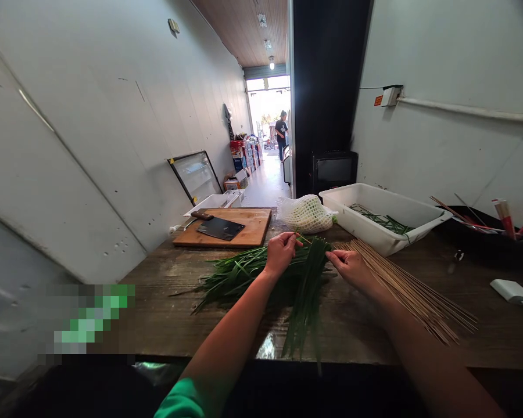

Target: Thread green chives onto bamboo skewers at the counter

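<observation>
Wooden table (353, 331), pale walls (104, 116); left grip (283, 252) pinches stick (304, 238), right grip (346, 265) pinches leaves (307, 284).

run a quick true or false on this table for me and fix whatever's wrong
1. The cleaver lies on the cutting board. True.
2. The thin brown sticks lie on the cutting board. False: they lie on the table, right of the long green leaves.
3. The left hand and right hand are at the far end of those leaves. True.
4. The white tub is empty. False: some green pieces lie inside.
</observation>
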The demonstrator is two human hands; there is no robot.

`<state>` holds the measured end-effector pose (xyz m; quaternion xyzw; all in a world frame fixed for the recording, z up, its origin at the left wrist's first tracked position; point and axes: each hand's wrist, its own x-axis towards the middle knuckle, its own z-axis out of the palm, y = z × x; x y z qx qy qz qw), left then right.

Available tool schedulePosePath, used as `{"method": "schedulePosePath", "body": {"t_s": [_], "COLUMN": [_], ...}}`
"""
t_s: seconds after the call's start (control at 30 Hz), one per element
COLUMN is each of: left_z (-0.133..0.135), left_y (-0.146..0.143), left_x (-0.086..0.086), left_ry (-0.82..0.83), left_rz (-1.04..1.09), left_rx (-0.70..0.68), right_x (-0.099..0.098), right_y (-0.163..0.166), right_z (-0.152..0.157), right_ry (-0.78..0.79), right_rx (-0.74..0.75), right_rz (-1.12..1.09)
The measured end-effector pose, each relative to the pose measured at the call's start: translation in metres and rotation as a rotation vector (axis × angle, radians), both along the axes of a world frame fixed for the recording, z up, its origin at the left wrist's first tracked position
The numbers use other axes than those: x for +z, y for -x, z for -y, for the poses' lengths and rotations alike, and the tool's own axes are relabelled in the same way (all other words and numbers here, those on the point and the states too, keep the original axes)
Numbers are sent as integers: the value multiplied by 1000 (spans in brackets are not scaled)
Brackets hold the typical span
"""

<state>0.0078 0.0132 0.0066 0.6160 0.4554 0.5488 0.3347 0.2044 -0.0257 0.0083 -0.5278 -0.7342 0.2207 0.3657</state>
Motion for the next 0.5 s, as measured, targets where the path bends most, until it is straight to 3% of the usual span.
{"method": "schedulePosePath", "body": {"t_s": [0.5], "left_z": [-1], "left_y": [2], "left_x": [-1], "left_ry": [-80], "left_rz": [-161], "left_rx": [81], "right_x": [-1], "right_y": [0], "right_z": [-1], "right_ry": [-7], "right_rx": [-2], "right_rz": [4]}}
